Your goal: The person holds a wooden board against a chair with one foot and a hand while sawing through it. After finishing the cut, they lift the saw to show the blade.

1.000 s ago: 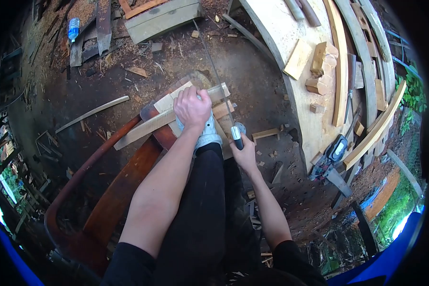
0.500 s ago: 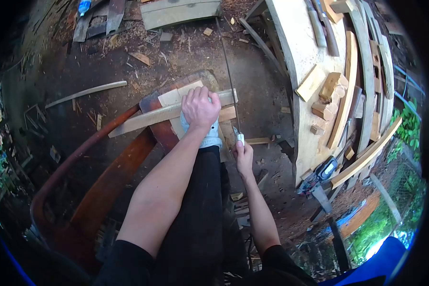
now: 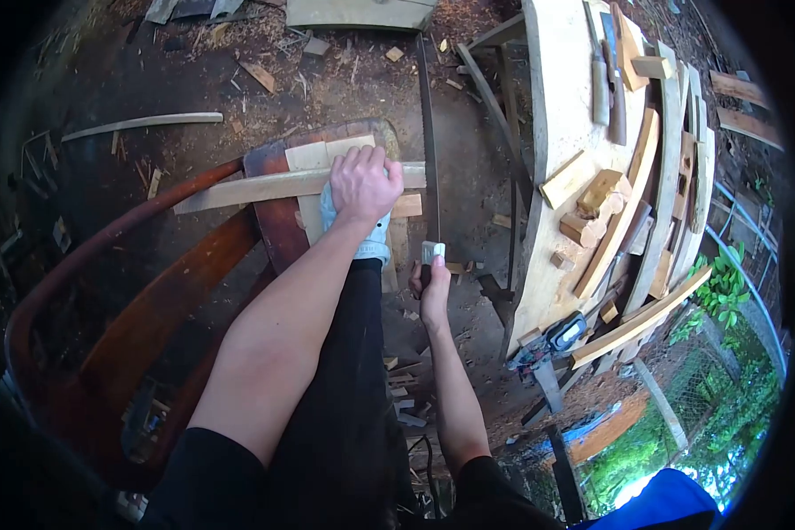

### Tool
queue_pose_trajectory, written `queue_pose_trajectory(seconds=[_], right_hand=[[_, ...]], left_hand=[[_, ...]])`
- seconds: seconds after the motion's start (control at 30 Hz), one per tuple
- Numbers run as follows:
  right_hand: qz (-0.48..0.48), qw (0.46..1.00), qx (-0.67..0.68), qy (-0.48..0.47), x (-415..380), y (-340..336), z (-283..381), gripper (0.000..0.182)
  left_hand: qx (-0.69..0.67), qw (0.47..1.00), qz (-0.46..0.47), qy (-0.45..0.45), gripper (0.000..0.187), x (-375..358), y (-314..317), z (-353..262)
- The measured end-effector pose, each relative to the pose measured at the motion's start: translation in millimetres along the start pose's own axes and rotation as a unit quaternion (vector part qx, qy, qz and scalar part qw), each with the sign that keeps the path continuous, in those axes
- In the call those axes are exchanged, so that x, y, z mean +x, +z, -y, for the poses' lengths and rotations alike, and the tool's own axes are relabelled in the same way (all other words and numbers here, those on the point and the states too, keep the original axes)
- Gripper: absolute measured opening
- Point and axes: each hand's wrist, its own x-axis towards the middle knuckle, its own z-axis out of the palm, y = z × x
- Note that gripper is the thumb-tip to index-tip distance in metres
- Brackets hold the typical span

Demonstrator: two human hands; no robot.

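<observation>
My left hand (image 3: 367,185) is closed over a long pale wooden strip (image 3: 265,187), pressing it across the seat of a red-brown wooden chair (image 3: 269,159). Beneath that hand, a foot in a light blue shoe (image 3: 375,246) rests on the seat. My right hand (image 3: 433,287) grips a handsaw by its handle (image 3: 433,253). The long thin saw blade (image 3: 428,132) points away from me, close by the strip's right end, with its flat side partly showing. A short wood block (image 3: 406,206) lies on the seat under the strip.
At right stands a pale workbench (image 3: 539,256) bearing cut blocks (image 3: 583,230), curved wood pieces (image 3: 623,212), chisel-like tools (image 3: 601,88) and a power tool (image 3: 561,336). Wood scraps and shavings litter the floor. A thin curved strip (image 3: 141,125) lies at left.
The saw blade has turned from nearly edge-on to showing more of its flat side. My left hand keeps its hold on the strip. The whole view has shifted and tilted slightly.
</observation>
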Motion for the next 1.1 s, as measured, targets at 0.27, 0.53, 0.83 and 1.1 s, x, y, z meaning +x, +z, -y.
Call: queue_pose_trajectory(seconds=[0.27,0.53,0.83,1.1], right_hand=[[-0.105,0.955,-0.222,-0.165,6,20,-8,0.045],[-0.055,0.997,-0.007,0.046,-24,11,33,0.061],[0.103,0.971,0.216,-0.010,-5,41,67,0.081],[0.232,0.865,0.443,0.035,-22,37,117,0.090]], left_hand=[[-0.002,1.000,0.008,-0.007,0.017,1,-4,-4],[-0.002,1.000,0.005,-0.004,0.017,-3,-6,-4],[-0.072,0.995,0.044,-0.046,0.027,5,-23,-7],[-0.596,0.692,0.296,-0.279,0.049,36,-95,-36]])
